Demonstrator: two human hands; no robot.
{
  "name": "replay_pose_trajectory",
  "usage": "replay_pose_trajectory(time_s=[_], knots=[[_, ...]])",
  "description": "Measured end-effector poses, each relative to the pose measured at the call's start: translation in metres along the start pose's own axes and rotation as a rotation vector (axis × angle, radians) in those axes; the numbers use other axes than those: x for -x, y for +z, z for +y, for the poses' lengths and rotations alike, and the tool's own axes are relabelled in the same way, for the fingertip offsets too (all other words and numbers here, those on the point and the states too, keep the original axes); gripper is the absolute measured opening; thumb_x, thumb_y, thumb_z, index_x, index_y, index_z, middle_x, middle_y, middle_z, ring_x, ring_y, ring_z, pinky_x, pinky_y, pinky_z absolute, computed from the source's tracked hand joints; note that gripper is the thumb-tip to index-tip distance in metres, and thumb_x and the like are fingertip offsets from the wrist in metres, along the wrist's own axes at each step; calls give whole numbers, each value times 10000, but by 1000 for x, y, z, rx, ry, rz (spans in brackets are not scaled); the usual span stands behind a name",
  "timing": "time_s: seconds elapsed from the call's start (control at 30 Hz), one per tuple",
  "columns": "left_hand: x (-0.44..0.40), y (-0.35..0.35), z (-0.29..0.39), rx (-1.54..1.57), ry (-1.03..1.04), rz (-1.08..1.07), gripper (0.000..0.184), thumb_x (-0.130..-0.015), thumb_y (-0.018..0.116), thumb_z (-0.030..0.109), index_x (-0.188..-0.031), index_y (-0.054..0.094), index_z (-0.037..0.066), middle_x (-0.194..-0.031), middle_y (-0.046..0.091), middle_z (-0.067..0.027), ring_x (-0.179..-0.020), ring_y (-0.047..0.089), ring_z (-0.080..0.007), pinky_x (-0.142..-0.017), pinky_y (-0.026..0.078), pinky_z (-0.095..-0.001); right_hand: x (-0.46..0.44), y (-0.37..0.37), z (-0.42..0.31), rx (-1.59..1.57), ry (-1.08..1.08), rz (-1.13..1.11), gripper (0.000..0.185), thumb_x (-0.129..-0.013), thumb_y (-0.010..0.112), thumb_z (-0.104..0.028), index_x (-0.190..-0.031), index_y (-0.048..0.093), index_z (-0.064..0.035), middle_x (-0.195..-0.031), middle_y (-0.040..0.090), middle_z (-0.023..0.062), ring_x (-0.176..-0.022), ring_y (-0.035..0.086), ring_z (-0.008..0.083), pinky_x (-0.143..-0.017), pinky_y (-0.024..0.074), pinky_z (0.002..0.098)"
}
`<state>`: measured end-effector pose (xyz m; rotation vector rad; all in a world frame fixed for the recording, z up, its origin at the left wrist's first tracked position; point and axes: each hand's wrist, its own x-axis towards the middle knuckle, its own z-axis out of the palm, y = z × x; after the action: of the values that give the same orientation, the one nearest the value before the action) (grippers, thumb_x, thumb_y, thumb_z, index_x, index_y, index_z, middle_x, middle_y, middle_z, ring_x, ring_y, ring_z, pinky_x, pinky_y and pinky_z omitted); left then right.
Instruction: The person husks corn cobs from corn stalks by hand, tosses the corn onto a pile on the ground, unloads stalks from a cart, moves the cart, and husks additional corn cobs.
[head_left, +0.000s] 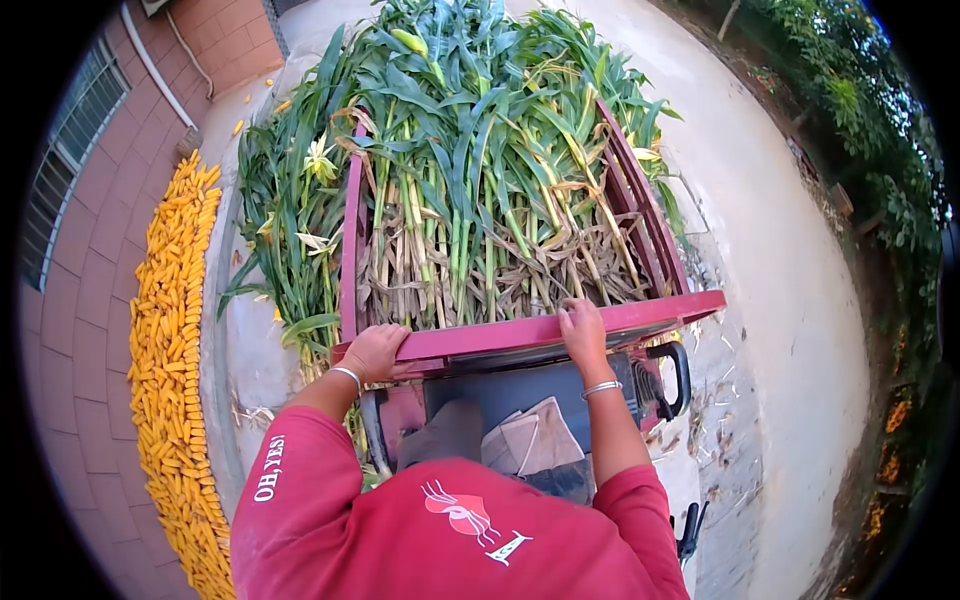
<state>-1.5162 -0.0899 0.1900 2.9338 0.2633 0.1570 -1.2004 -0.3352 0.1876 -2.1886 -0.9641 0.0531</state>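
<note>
Hands gripping red cart rail, cut corn stalks beyond, cobs left.

On your left, a long heap of yellow corn cobs lies on the concrete ground, beside a reddish block wall. Above the heap you see a barred window and a pale pipe slanting down the wall. To your right, leafy greenery lines the ground's far edge, with orange patches lower down.
</note>
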Motion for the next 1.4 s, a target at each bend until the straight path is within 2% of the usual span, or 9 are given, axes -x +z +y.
replay_pose_trajectory(time_s=[0.27, 0.43, 0.7, 0.8, 0.87, 0.97, 1.1, 1.17, 1.4], knots=[[-6, -9, -13, 150, -12, -34, 582, -709, 716, 434, -1102, 538, 43, -977, 604, -120, -902, 597, -285, -816, 469, -376, -37, 54, -3, 299, 57, -381, 192, -839, 597, -212, -852, 672, -35, -869, 656, 140, -894, 608, 334, -768, 481, 410], [-23, -22, -24, 278, -127, -88, 490, -792, 644, 464, -1031, 582, 40, -923, 611, -118, -846, 605, -283, -758, 483, -366, -42, 64, -2, 274, -75, -111, 150, -800, 606, -180, -705, 625, -66, -771, 637, 107, -785, 602, 292, -687, 460, 410], [-29, 5, -32, 445, -323, -78, 224, -842, 621, 302, -935, 605, 99, -876, 618, -75, -830, 616, -268, -718, 476, -378, -53, 66, -5, 306, -80, -176, 137, -801, 608, -178, -705, 617, -80, -759, 623, 90, -774, 597, 287, -679, 450, 408], [-35, 3, -29, 474, -423, 2, 188, -850, 612, 277, -870, 613, 90, -827, 621, -71, -782, 617, -265, -686, 472, -381, -62, 63, 1, 343, -30, -340, 150, -821, 620, -201, -784, 647, -58, -788, 641, 109, -779, 614, 294, -685, 468, 392], [-38, 4, -27, 470, -507, 77, 177, -863, 594, 262, -856, 618, 87, -804, 634, -76, -747, 619, -280, -662, 476, -397, -80, 68, 14, -97, 297, -492, 206, -852, 619, -233, -898, 659, -36, -837, 661, 137, -797, 638, 300, -697, 490, 366], [-41, 12, -26, 452, -641, 210, 193, -878, 564, 266, -850, 617, 83, -782, 633, -89, -748, 616, -298, -654, 475, -412, -145, 77, 12, -60, 334, -615, 255, -873, 612, -257, -982, 648, -29, -872, 670, 155, -815, 652, 304, -702, 501, 343], [-48, 6, -19, 399, -849, 173, 217, -895, 522, 254, -837, 635, 77, -783, 634, -125, -739, 604, -334, -656, 465, -432, -220, 142, 90, 90, 60, -581, 321, -899, 585, -264, -1049, 621, 17, -942, 681, 168, -869, 662, 281, -785, 506, 347], [-51, 9, -13, 352, -876, 227, 217, -891, 524, 249, -827, 638, 77, -777, 633, -126, -731, 604, -334, -649, 463, -433, -260, 183, 139, 136, 22, -665, 375, -876, 600, -300, -1075, 615, 18, -1050, 657, 200, -986, 632, 342, -852, 496, 389], [-76, 6, -6, 240, -1001, 255, 210, -859, 552, 223, -749, 631, 62, -702, 607, -127, -694, 598, -331, -619, 454, -421, -299, 279, 220, 246, 256, -725, 521, -764, 664, -353, -1093, 586, 44, -1065, 617, 281, -1021, 593, 410, -890, 468, 436]])
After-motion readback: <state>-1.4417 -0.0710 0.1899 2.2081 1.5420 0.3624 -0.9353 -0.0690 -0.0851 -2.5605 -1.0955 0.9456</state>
